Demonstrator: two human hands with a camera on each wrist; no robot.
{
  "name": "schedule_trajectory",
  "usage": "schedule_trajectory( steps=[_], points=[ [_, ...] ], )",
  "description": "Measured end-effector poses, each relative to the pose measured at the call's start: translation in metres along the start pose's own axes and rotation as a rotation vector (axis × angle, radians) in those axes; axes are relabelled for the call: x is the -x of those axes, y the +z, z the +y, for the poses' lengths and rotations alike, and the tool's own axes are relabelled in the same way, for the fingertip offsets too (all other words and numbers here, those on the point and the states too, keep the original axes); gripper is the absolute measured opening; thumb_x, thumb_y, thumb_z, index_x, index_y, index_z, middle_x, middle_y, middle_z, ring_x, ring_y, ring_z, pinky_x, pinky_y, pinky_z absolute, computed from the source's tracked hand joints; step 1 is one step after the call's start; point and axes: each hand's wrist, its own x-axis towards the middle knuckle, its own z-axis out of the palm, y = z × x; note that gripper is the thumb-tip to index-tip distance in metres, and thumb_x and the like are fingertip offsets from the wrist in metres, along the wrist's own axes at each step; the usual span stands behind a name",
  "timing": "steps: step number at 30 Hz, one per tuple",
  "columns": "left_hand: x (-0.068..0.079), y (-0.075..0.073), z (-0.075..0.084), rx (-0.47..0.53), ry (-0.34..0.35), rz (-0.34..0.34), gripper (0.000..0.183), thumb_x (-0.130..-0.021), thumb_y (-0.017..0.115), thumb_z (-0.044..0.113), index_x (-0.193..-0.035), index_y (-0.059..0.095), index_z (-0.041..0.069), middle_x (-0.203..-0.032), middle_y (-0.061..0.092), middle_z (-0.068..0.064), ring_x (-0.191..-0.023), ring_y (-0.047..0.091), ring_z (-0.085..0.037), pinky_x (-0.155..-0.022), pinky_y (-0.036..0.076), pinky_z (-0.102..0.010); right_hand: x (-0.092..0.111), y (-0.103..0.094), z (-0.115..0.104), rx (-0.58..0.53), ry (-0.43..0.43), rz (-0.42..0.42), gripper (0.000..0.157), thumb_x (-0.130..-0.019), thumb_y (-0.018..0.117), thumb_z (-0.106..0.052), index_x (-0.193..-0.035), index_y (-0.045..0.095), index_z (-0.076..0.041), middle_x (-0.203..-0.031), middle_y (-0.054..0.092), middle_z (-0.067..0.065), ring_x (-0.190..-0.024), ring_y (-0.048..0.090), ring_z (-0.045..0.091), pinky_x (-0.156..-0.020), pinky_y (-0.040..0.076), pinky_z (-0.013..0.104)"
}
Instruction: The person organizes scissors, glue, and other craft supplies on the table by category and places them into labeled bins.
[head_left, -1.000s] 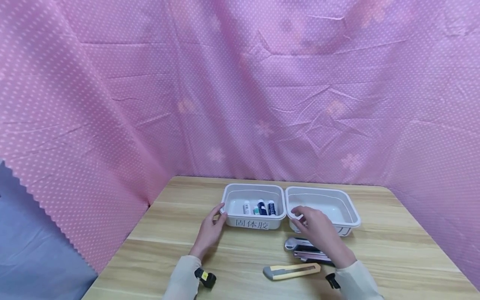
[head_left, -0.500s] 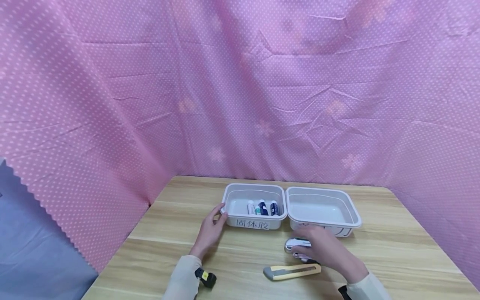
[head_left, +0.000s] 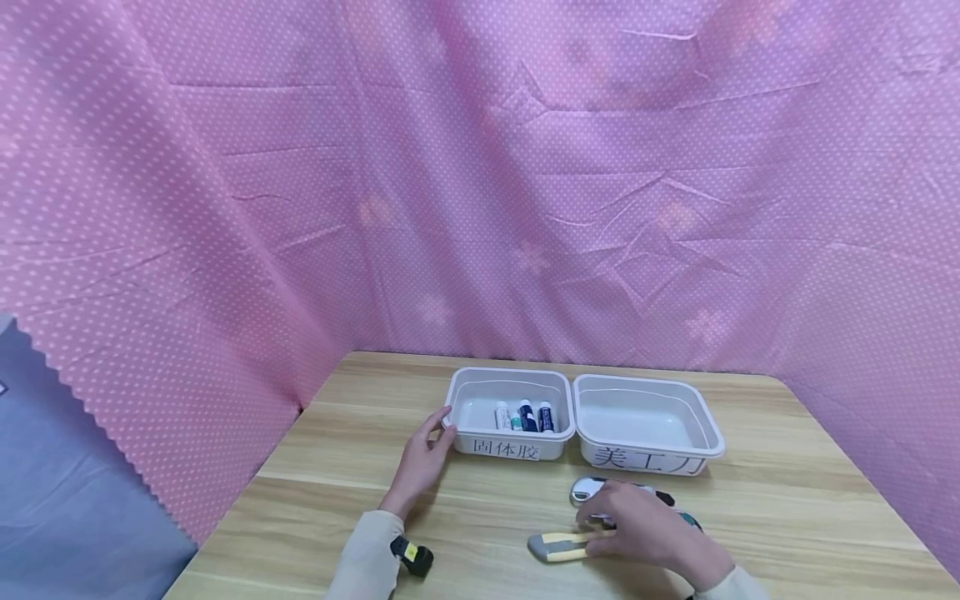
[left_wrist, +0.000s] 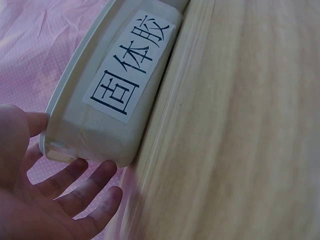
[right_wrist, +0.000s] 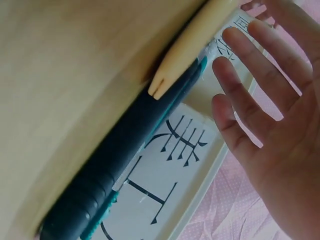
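My left hand [head_left: 422, 460] holds the front left corner of the left white plastic box [head_left: 468, 446], thumb and forefinger at its rim; the other fingers extend loosely in the left wrist view. Several small glue sticks [head_left: 527, 417] lie inside. My right hand [head_left: 637, 525] is over a yellow utility knife [head_left: 558, 547], partly covering it. In the right wrist view its fingers [right_wrist: 250, 100] are spread beside the yellow knife and a black and teal utility knife [right_wrist: 120, 140]. A white utility knife [head_left: 587, 489] shows just beyond the right hand.
A second white plastic box [head_left: 708, 450] with a character label stands right beside the first, its inside bare. Both stand toward the back of the wooden table [head_left: 360, 417]. A pink dotted curtain [head_left: 525, 208] hangs behind and at the sides.
My right hand has moved from the right box's front rim, over the knives, toward me to the yellow knife. Glue sticks shifted slightly right inside the left box. The left hand has stayed put.
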Motion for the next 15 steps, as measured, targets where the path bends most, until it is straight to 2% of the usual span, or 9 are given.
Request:
schedule_trajectory(
  steps=[9, 15],
  points=[
    [-0.0002, -0.0005, 0.0009, -0.002, -0.016, -0.003, 0.053, -0.105, 0.056, 0.041, -0.154, 0.046, 0.025, -0.148, 0.053, -0.017, -0.111, 0.066, -0.028, -0.101, 0.054, -0.049, -0.0007, 0.0021, -0.0006, -0.011, 0.033, -0.087, 0.021, -0.077, 0.088, -0.027, -0.095, 0.08, -0.028, -0.083, 0.064, -0.025, -0.079, 0.053, -0.002, -0.067, 0.047, 0.02],
    [0.0003, -0.0003, 0.0003, 0.006, -0.019, -0.005, 0.052, -0.105, 0.056, 0.039, -0.154, 0.047, 0.025, -0.147, 0.054, -0.017, -0.111, 0.066, -0.027, -0.1, 0.055, -0.049, -0.0002, 0.0035, -0.0021, 0.024, 0.025, -0.087, 0.023, -0.074, 0.089, -0.025, -0.095, 0.08, -0.029, -0.083, 0.065, -0.025, -0.079, 0.053, -0.001, -0.067, 0.045, 0.021]
  ],
)
